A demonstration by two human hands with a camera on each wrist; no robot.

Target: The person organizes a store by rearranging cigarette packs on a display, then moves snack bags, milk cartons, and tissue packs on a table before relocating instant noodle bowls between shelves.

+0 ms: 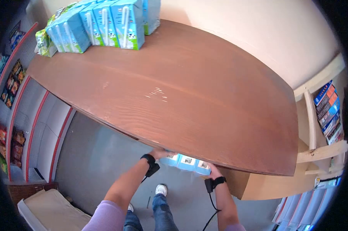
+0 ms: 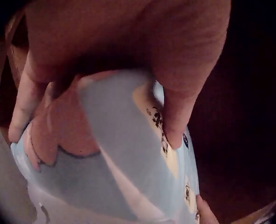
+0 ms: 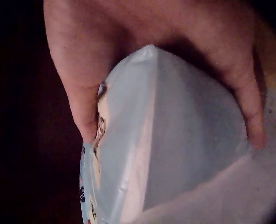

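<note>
Under the front edge of the brown table point(image 1: 189, 100), a light-blue plastic-wrapped pack point(image 1: 187, 162) with pale labels and black print is held between both hands. My left hand point(image 1: 157, 153) grips its left end, partly hidden by the tabletop. At the opposite end, my right hand point(image 1: 214, 170) grips it. Thumb and fingers spread over the shiny wrapper point(image 2: 124, 140) in the left wrist view, where pink shapes show on one side. The right wrist view has the other end of the wrapper point(image 3: 175, 130) between thumb and fingers.
Blue drink cartons with straws point(image 1: 129, 25) stand at the tabletop's back left. Red-edged shelves point(image 1: 39, 115) with snack bags line the left. A wooden frame point(image 1: 310, 119) adjoins the table's right end, and a beige cushioned thing point(image 1: 54, 210) sits lower left.
</note>
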